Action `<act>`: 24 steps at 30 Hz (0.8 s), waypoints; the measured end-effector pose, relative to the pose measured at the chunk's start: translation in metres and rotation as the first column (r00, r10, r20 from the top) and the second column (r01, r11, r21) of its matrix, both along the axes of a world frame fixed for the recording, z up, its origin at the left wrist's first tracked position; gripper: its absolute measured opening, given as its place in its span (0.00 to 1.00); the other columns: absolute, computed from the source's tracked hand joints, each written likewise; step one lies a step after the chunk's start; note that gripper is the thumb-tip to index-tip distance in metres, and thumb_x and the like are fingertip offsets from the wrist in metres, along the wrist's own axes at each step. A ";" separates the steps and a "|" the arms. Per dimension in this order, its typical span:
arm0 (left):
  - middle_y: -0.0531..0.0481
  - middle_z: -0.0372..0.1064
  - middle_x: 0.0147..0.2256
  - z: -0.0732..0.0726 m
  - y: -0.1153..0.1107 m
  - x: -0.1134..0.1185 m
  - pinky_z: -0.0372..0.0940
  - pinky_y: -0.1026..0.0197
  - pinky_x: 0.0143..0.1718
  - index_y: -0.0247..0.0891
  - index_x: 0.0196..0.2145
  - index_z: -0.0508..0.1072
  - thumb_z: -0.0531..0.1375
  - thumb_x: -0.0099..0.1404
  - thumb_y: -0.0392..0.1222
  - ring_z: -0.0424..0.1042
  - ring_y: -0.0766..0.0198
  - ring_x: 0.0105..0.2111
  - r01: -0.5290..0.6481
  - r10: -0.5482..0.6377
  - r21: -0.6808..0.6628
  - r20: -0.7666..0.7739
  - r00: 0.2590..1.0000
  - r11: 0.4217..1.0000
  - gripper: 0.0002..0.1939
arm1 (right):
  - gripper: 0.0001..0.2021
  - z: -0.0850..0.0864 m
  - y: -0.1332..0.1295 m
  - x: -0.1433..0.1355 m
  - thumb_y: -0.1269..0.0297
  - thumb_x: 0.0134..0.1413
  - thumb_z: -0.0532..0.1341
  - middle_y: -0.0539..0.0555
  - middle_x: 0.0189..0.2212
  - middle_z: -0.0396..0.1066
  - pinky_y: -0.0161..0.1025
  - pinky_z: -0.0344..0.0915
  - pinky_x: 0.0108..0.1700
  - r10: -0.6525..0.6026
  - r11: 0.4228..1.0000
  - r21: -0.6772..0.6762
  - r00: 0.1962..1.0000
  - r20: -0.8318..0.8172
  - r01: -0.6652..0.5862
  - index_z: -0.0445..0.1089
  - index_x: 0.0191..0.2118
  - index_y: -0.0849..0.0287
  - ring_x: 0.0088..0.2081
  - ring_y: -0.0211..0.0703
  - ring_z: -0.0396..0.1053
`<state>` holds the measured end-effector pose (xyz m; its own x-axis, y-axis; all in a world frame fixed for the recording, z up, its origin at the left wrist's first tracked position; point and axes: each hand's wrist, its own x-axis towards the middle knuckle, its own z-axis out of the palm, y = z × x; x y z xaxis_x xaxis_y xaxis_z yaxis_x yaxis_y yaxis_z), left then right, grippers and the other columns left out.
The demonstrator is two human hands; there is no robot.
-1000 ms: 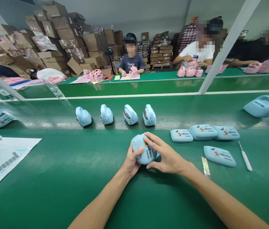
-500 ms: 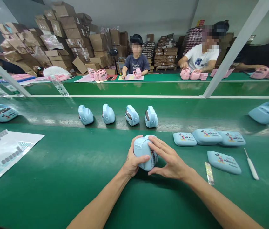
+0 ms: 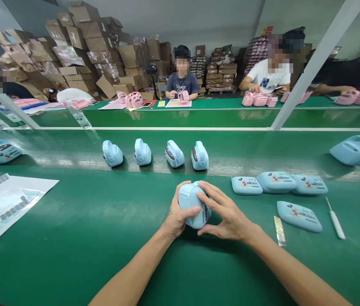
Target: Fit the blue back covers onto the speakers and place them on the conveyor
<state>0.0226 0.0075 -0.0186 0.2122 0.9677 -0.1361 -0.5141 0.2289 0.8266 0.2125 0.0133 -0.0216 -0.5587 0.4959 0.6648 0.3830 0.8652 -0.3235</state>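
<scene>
Both hands hold a rounded light-blue plastic case (image 3: pixel 190 202) just above the green bench, its printed face turned to the right. My left hand (image 3: pixel 176 214) wraps its left side, the thumb lying across the near side. Fingertips of my right hand (image 3: pixel 227 210) press on the top and printed face, with the thumb low at the near edge. To the right, a loose light-blue printed panel (image 3: pixel 299 216) lies beside a small shiny strip (image 3: pixel 279 231) and a white-handled pick with a thin metal shaft (image 3: pixel 337 224).
Several light-blue handled cases (image 3: pixel 175 154) stand in a row on the green belt ahead. More printed panels (image 3: pixel 277 182) lie at the right. A sticker sheet (image 3: pixel 44 183) is at the left. White slanted posts (image 3: pixel 320 63) and co-workers (image 3: pixel 182 80) with pink cases are beyond.
The handled cases on the belt have shifted slightly left. My hands keep nearly the same grip on the case. Across the belt, the co-workers' hands have moved.
</scene>
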 end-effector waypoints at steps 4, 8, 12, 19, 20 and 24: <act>0.49 0.75 0.45 0.001 0.000 0.001 0.69 0.56 0.44 0.44 0.54 0.66 0.79 0.39 0.43 0.74 0.57 0.42 -0.020 0.020 -0.012 -0.040 0.999 1.000 0.45 | 0.49 -0.003 0.002 0.003 0.50 0.52 0.72 0.68 0.69 0.57 0.61 0.66 0.64 -0.021 0.999 -0.037 1.000 -0.002 0.021 0.48 0.73 0.53 0.68 0.63 0.59; 0.49 0.75 0.44 0.003 0.001 0.001 0.69 0.56 0.46 0.44 0.53 0.66 0.79 0.38 0.43 0.74 0.56 0.42 -0.032 0.031 -0.014 -0.068 0.997 0.999 0.46 | 0.49 -0.001 0.002 0.005 0.51 0.51 0.73 0.68 0.67 0.59 0.61 0.66 0.63 -0.022 0.997 -0.080 1.000 0.016 0.023 0.49 0.73 0.53 0.67 0.64 0.61; 0.49 0.75 0.44 0.005 0.000 0.002 0.69 0.55 0.45 0.44 0.53 0.66 0.78 0.43 0.42 0.74 0.56 0.42 -0.040 0.037 -0.027 -0.106 0.994 0.999 0.41 | 0.49 0.004 0.002 0.006 0.52 0.50 0.73 0.67 0.67 0.60 0.62 0.66 0.63 -0.023 0.995 -0.094 0.999 0.034 0.026 0.50 0.73 0.51 0.66 0.63 0.62; 0.50 0.75 0.41 0.010 0.000 0.002 0.69 0.54 0.45 0.44 0.53 0.66 0.77 0.43 0.43 0.75 0.56 0.40 -0.047 0.039 -0.046 -0.152 0.988 0.998 0.40 | 0.49 0.014 0.000 0.004 0.54 0.48 0.74 0.68 0.65 0.62 0.62 0.68 0.61 -0.013 0.994 -0.106 0.999 0.038 0.017 0.51 0.72 0.52 0.64 0.63 0.64; 0.50 0.75 0.41 0.011 0.000 0.001 0.69 0.54 0.44 0.44 0.53 0.66 0.77 0.43 0.43 0.75 0.56 0.40 -0.042 0.033 -0.050 -0.160 0.987 0.998 0.40 | 0.50 0.015 -0.001 0.004 0.55 0.48 0.75 0.68 0.65 0.62 0.62 0.68 0.60 -0.012 0.994 -0.108 0.999 0.041 0.017 0.51 0.72 0.53 0.63 0.63 0.64; 0.50 0.75 0.42 0.015 0.001 0.000 0.69 0.54 0.44 0.44 0.52 0.67 0.77 0.44 0.43 0.75 0.57 0.40 -0.029 0.019 -0.050 -0.178 0.984 0.998 0.39 | 0.50 0.020 -0.002 0.005 0.56 0.47 0.75 0.68 0.64 0.63 0.62 0.68 0.61 -0.017 0.992 -0.120 0.998 0.064 0.024 0.51 0.72 0.54 0.63 0.64 0.64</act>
